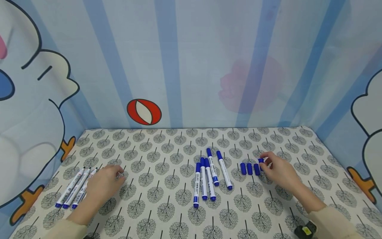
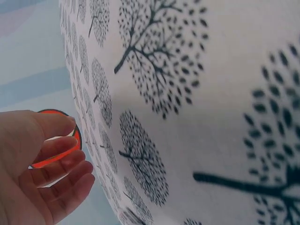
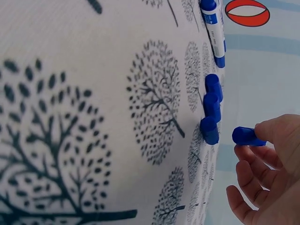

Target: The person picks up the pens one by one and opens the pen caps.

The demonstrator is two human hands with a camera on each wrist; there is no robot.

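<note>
My right hand (image 1: 280, 171) pinches a blue marker cap (image 3: 247, 136) between thumb and forefinger, its other fingers loosely bent. Just left of it, 3 loose blue marker caps (image 1: 249, 169) lie side by side in a row on the cloth. My left hand (image 1: 104, 182) hovers over the left side of the table with relaxed fingers and nothing between them. Uncapped white markers (image 1: 74, 189) with dark tips and blue ends lie beside that hand, which partly hides them.
Several capped blue-and-white markers (image 1: 203, 179) lie in a loose group around the middle of the table. A tree-patterned cloth (image 1: 161, 212) covers the table. Behind it rises a blue striped curtain (image 1: 197, 66) with cartoon prints.
</note>
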